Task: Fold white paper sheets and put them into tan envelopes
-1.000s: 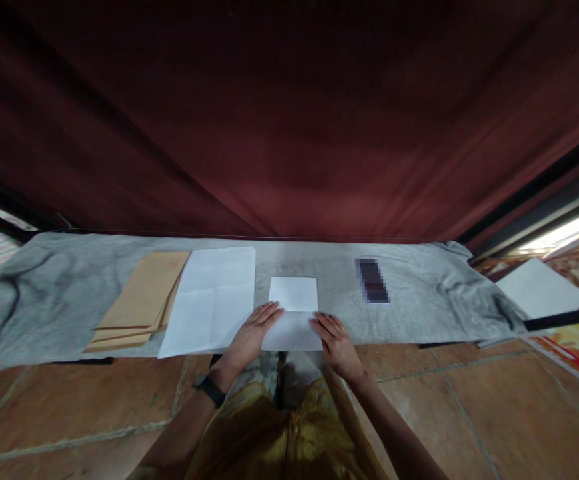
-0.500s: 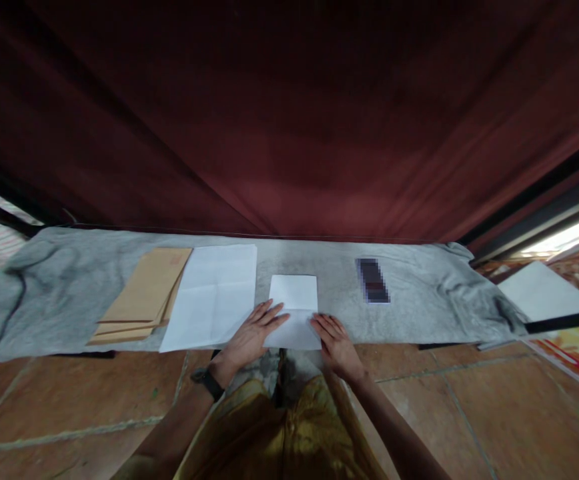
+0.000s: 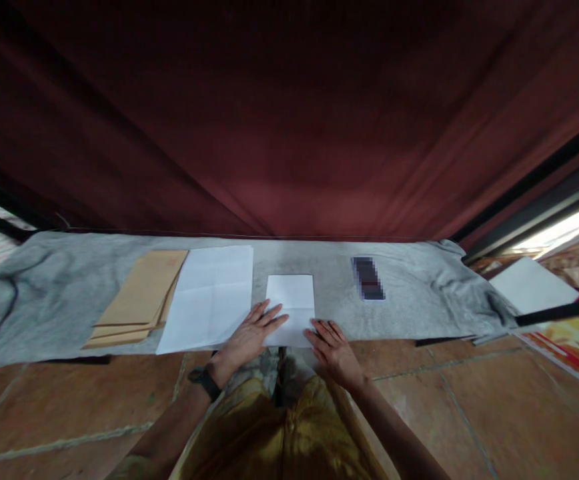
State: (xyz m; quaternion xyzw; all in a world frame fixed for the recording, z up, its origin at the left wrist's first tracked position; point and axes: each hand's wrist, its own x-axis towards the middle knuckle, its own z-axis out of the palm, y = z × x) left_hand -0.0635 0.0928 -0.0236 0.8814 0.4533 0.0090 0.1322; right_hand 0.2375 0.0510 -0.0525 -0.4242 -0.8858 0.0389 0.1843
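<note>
A white sheet of paper (image 3: 290,293), with a crease across its middle, lies on the grey cloth (image 3: 329,267) right in front of me. My left hand (image 3: 253,333) rests on the paper's left edge, fingers spread flat. At the lower right edge of the sheet, my right hand (image 3: 333,350) lies with its fingers stretched out over the paper. Neither hand grips anything. Left of the folded paper are larger white sheets (image 3: 212,293) with faint crease lines.
Several brown envelopes (image 3: 142,287) are stacked at the left. A blurred-out dark phone-like object (image 3: 368,279) lies to the right. Dark red fabric (image 3: 289,133) hangs behind the cloth-covered surface. A white sheet (image 3: 534,285) and a printed red-yellow box (image 3: 577,347) are at the far right.
My right hand has shifted slightly left and down along the paper's edge. The left hand stays spread on the sheet. The whole view has moved a little.
</note>
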